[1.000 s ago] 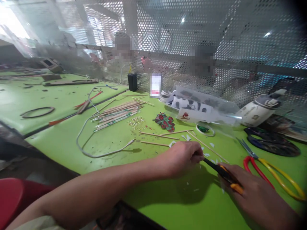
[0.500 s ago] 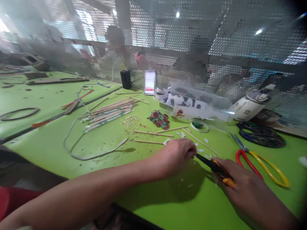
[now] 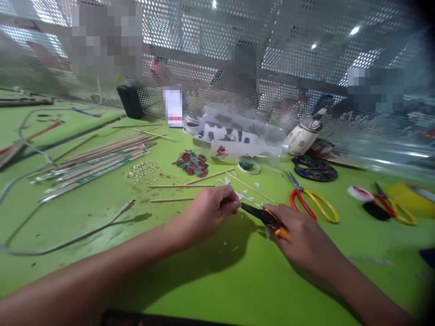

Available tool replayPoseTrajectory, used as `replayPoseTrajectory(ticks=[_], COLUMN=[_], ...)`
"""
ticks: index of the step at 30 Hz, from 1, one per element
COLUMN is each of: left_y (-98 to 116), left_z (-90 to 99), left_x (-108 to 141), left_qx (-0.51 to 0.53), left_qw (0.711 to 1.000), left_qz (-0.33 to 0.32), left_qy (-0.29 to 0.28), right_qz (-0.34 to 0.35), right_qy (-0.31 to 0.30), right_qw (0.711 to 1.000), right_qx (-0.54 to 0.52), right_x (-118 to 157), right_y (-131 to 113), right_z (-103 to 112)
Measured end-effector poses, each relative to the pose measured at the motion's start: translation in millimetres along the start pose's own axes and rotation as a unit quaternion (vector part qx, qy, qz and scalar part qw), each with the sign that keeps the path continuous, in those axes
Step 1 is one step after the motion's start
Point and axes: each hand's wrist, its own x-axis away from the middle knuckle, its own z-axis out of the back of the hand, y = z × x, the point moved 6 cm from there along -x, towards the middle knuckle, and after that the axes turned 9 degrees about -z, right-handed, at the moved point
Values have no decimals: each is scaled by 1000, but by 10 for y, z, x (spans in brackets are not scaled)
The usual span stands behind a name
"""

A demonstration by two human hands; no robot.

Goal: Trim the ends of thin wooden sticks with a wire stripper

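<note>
Your right hand (image 3: 302,232) closed round orange grips of black-nosed hand tool (image 3: 260,214), pliers or snips, cannot tell which; tool held above green table (image 3: 217,290), long axis running leftward and away from your right palm; tip just right of your left hand (image 3: 208,210), whose fingertips pinch together; anything between them too small to tell; tip nearer left fingers than right; white scraps (image 3: 257,184) beyond tip, red-and-yellow-handled scissors (image 3: 299,186) just beyond right hand
</note>
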Motion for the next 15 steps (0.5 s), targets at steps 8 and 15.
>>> replayPoseTrajectory(ticks=[8,15], left_y=[-43,-49], left_z=[-23,-33], left_x=[-12,-3], left_qx=[88,92], left_qw=[996,996], left_qz=[15,18], left_qy=[6,8], right_qz=[3,8], right_qy=[9,8], right_qw=[1000,1000], right_qx=[12,22], right_x=[-10,-14], right_y=[-10,-39], right_z=[15,22])
